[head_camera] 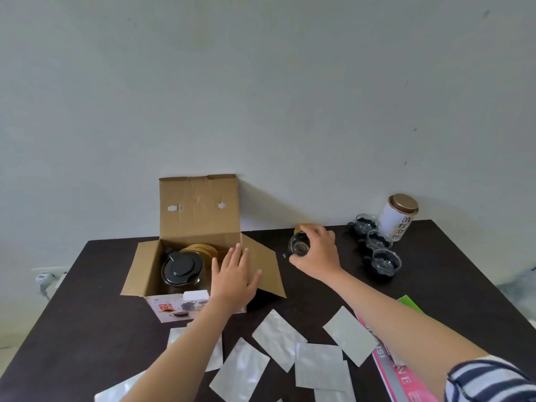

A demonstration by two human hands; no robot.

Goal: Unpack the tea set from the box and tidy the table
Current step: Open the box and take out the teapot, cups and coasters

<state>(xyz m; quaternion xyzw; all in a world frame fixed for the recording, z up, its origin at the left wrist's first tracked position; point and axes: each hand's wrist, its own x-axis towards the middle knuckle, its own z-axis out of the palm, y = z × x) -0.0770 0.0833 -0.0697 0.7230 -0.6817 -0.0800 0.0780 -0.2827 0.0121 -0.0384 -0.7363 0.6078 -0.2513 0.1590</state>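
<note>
A single head-worn wide-angle view looks forward and slightly down across a dark table (435, 285) toward a pale wall (261, 82) at twelve o'clock, which fills the upper half of the frame. It sits close above the table's near edge, both forearms entering from six and five o'clock, with an open cardboard box (200, 216) near centre toward eleven o'clock

A big dark brown table (435, 285) stands right against a plain pale grey wall (261, 97). The wall has a few small dark marks. Low on the left, a white plug (43, 278) sits in a wall socket.
</note>
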